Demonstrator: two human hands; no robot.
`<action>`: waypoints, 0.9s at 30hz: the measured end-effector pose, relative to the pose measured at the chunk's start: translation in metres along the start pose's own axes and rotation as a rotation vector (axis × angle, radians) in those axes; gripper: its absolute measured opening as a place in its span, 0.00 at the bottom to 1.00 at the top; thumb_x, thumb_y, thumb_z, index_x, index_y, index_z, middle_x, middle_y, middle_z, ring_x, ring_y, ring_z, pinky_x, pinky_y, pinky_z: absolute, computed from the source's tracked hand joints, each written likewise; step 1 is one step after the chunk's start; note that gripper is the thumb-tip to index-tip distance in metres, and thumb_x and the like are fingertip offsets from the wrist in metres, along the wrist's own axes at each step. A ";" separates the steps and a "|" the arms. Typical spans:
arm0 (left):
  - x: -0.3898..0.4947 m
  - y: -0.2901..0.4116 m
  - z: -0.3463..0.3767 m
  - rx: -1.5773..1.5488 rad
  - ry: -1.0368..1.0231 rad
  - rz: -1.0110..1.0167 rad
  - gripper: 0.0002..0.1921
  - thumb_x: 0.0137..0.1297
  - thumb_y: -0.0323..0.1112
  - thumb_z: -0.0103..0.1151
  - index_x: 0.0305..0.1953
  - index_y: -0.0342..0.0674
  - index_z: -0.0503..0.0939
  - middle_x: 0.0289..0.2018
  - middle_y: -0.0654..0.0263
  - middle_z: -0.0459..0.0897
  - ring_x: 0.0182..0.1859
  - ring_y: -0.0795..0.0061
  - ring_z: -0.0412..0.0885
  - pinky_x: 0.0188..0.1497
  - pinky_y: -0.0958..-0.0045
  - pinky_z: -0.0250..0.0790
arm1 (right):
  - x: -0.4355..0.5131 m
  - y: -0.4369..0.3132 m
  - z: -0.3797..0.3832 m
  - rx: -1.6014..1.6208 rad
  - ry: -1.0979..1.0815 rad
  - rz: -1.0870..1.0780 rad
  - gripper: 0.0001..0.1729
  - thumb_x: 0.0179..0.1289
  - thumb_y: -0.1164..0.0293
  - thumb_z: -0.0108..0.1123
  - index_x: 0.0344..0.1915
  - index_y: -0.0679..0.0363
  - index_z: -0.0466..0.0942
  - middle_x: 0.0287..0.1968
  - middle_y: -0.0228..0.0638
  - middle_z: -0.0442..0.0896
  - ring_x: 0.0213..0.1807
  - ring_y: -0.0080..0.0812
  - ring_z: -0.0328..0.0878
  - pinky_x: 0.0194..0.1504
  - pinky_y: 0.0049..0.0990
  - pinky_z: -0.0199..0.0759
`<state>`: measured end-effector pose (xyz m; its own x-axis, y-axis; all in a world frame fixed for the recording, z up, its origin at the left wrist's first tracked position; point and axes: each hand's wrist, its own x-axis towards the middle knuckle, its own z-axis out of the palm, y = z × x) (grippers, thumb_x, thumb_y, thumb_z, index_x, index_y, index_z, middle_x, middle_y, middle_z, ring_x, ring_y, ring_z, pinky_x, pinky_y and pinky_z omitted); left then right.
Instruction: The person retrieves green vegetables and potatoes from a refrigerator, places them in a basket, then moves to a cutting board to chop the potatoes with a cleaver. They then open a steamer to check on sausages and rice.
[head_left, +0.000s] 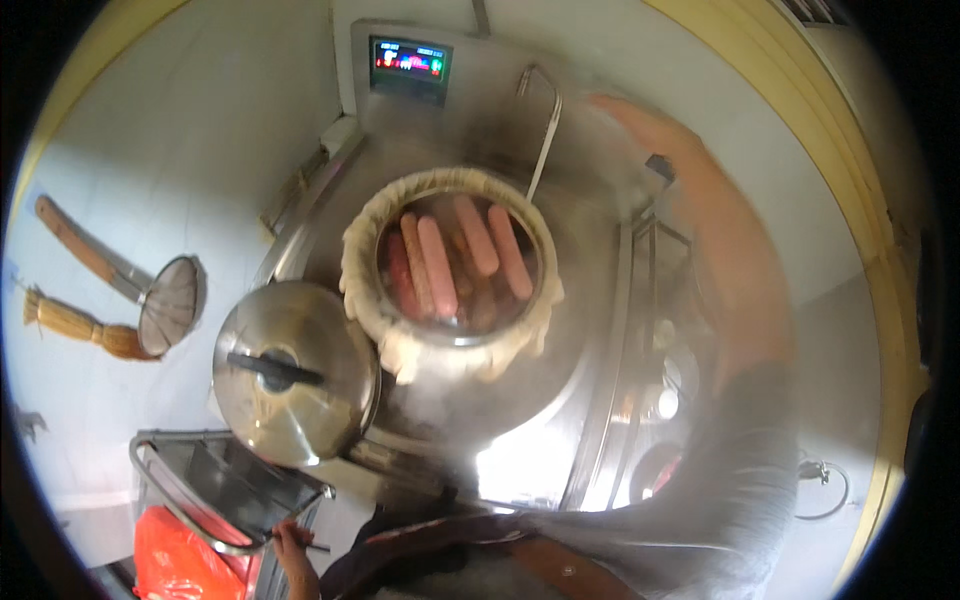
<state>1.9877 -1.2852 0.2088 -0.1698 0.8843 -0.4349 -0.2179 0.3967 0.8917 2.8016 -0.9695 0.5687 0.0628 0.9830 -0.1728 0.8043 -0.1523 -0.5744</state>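
Observation:
Low at the left, my left hand (291, 541) is closed around a thin dark rod (319, 548), beside the tubular rail of a metal cart. My right arm reaches up the right side; my right hand (611, 109) is blurred near the steel back panel, and its grip cannot be made out. In the middle a round pot (461, 341) with a thick cream cloth (364, 262) around its rim holds several pink sausages (437, 266) in dark liquid. Steam hangs about it. A steel lid (300, 420) with a black handle lies left of the pot, tilted.
Behind the pot stand a bent metal spout (551, 139) and a lit display panel (410, 60). A wooden-handled strainer (169, 307) and a straw brush (82, 326) hang on the left wall. A metal cart (172, 487) with a red plastic bag (176, 559) is at lower left.

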 end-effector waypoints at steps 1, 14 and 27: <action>-0.003 0.010 0.017 0.095 0.078 -0.011 0.14 0.77 0.45 0.48 0.39 0.40 0.72 0.25 0.68 0.72 0.26 0.77 0.71 0.32 0.71 0.70 | -0.039 -0.009 -0.011 -0.014 0.024 -0.009 0.39 0.72 0.45 0.46 0.74 0.57 0.59 0.77 0.35 0.54 0.77 0.35 0.51 0.75 0.33 0.42; 0.010 0.043 0.036 0.384 -0.593 0.288 0.15 0.78 0.36 0.38 0.44 0.35 0.77 0.32 0.64 0.81 0.36 0.76 0.78 0.45 0.75 0.70 | -0.612 -0.131 0.199 -0.133 0.714 0.559 0.28 0.73 0.54 0.52 0.62 0.62 0.74 0.62 0.41 0.77 0.65 0.35 0.70 0.68 0.34 0.57; -0.076 0.020 -0.010 0.189 -0.723 0.213 0.16 0.81 0.37 0.35 0.45 0.34 0.74 0.33 0.63 0.81 0.37 0.77 0.78 0.46 0.76 0.70 | -0.687 -0.146 0.618 0.713 -0.135 0.624 0.20 0.75 0.67 0.53 0.60 0.67 0.73 0.51 0.34 0.83 0.53 0.24 0.78 0.57 0.24 0.70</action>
<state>1.9869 -1.3466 0.2587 0.4938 0.8613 -0.1199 -0.0724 0.1781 0.9813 2.2762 -1.6861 0.2770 0.2539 0.6899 -0.6779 0.0970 -0.7155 -0.6919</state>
